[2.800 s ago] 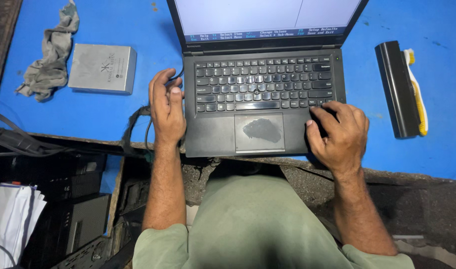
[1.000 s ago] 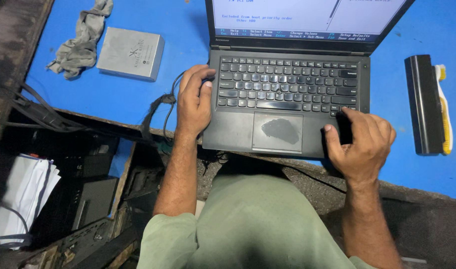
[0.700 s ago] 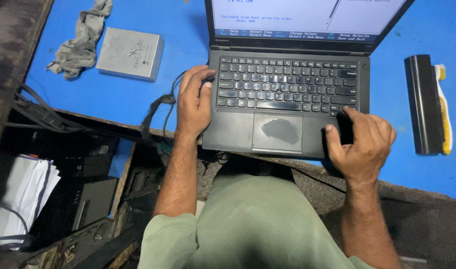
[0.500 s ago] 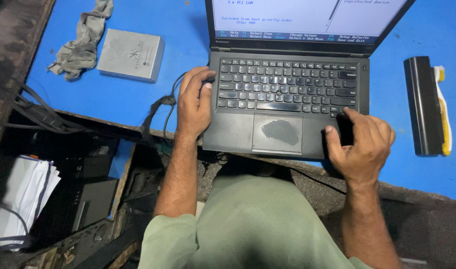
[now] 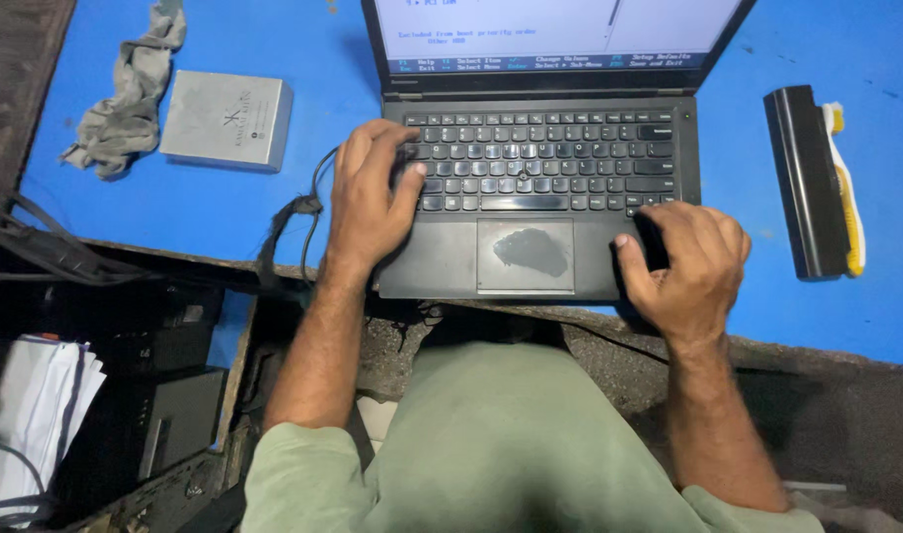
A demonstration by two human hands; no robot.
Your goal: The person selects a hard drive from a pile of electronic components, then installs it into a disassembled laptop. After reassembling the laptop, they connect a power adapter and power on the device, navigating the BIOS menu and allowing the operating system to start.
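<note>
Hands rest loosely curled on the laptop (image 5: 540, 197), left hand (image 5: 368, 197) over left keys, right hand (image 5: 688, 266) at the near-right corner, placed for keying

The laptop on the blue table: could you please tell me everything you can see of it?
The laptop is black, matt and plastic-looking, open on the blue table, its front edge at the table's edge. The lit screen shows pale menus and is cut off by the top of the picture. The keyboard is dusty; the touchpad has a dark worn patch. The left hand rests on the left keys, the right hand on the lower right corner. A dark cable runs by its left side.
</note>
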